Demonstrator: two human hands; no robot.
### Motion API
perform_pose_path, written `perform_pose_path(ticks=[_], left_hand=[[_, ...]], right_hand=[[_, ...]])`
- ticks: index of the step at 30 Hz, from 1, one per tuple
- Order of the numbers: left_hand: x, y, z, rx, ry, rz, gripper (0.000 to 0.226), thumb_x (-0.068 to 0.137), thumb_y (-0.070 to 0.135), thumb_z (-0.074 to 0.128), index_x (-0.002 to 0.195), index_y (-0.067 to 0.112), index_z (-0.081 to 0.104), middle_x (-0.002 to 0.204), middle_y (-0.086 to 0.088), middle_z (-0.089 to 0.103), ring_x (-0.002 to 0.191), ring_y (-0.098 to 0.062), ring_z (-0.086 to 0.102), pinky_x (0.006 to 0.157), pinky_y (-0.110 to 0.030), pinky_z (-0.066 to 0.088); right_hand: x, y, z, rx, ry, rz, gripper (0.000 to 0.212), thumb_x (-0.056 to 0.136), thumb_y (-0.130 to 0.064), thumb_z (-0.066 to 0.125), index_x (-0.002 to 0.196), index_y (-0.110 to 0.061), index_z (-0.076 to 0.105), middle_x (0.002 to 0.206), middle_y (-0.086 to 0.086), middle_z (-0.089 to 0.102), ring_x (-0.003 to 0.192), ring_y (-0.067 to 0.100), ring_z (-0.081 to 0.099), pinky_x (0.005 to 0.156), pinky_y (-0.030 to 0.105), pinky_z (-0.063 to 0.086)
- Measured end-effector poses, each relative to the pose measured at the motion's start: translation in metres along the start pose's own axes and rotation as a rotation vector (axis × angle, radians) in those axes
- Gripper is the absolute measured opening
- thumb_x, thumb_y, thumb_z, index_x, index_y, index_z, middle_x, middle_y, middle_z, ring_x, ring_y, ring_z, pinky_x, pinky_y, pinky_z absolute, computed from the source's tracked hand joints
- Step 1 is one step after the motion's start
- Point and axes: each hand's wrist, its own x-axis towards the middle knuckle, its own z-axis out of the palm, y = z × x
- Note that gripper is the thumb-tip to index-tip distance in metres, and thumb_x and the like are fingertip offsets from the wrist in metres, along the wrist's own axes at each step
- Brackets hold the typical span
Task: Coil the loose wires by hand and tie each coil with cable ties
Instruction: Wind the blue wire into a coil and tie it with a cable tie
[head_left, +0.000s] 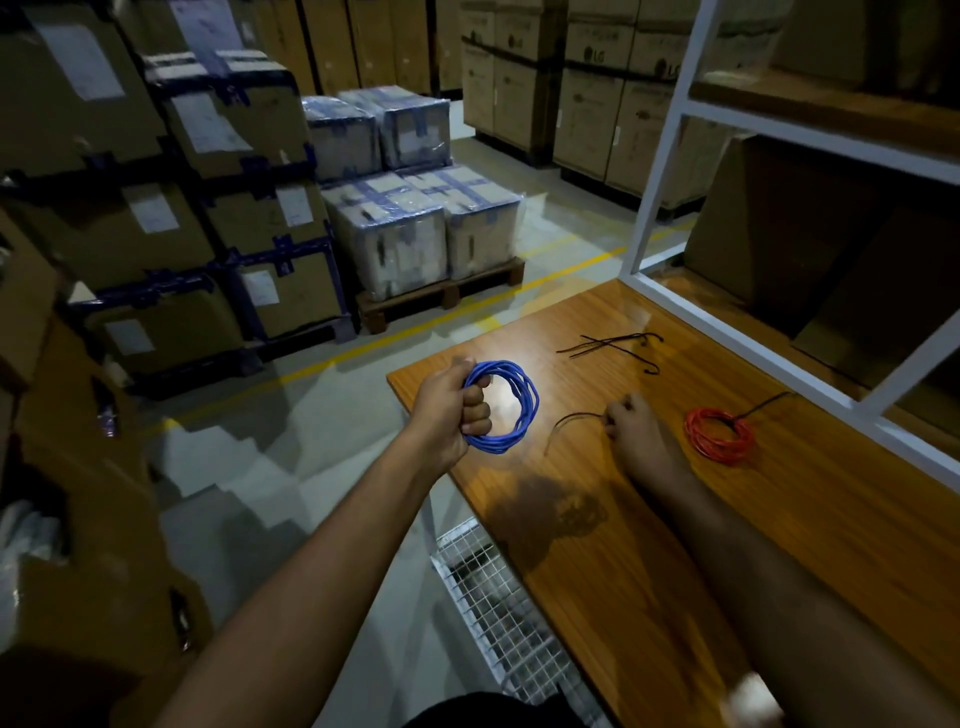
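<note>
Left hand (451, 402) clenched round blue coil (503, 406) at table's (779, 519) left edge, right hand (631, 423) pinching cable tie (571, 422); best threaded through the loop, cinched snug.

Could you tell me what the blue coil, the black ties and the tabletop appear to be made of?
Blue coil, held in the left hand: probably plastic-insulated wire, smooth and slightly glossy, bending in even loops.
Black ties: likely thin nylon or plastic strips, matte; too small to be sure.
Tabletop: wood or wood-grain laminate, with streaky orange-brown grain and a sheen reflecting the light.
</note>
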Motion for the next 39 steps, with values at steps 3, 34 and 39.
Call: perform_pose_path(ticks=[3, 34, 39], left_hand=[[-0.004, 0.004, 0.001, 0.006, 0.006, 0.016, 0.037, 0.108, 0.028, 0.034, 0.08, 0.008, 0.048, 0.044, 0.008, 0.025, 0.035, -0.005, 0.019, 0.035, -0.018, 0.018], [-0.017, 0.006, -0.004, 0.06, 0.014, -0.059, 0.041, 0.105, 0.041, 0.041, 0.071, 0.018, 0.04, 0.046, 0.005, 0.022, 0.036, -0.007, 0.016, 0.034, -0.019, 0.015], [-0.02, 0.006, 0.0, 0.241, -0.057, -0.043, 0.022, 0.102, 0.03, 0.051, 0.105, 0.009, 0.055, 0.048, 0.005, 0.025, 0.038, -0.009, 0.019, 0.034, -0.02, 0.019]], right_hand=[[0.005, -0.011, -0.016, 0.133, 0.067, -0.098, 0.012, 0.099, -0.011, 0.049, 0.096, -0.02, 0.055, 0.099, -0.002, 0.051, 0.081, 0.015, 0.049, 0.064, 0.039, 0.05], [0.053, -0.099, -0.118, 0.476, -0.115, -0.474, 0.017, 0.102, -0.008, 0.046, 0.098, -0.015, 0.061, 0.086, 0.0, 0.067, 0.078, 0.011, 0.064, 0.073, 0.03, 0.055], [0.052, -0.12, -0.114, 0.704, -0.216, -0.452, 0.019, 0.104, -0.003, 0.041, 0.102, -0.003, 0.06, 0.096, 0.01, 0.069, 0.083, 0.022, 0.067, 0.076, 0.033, 0.057]])
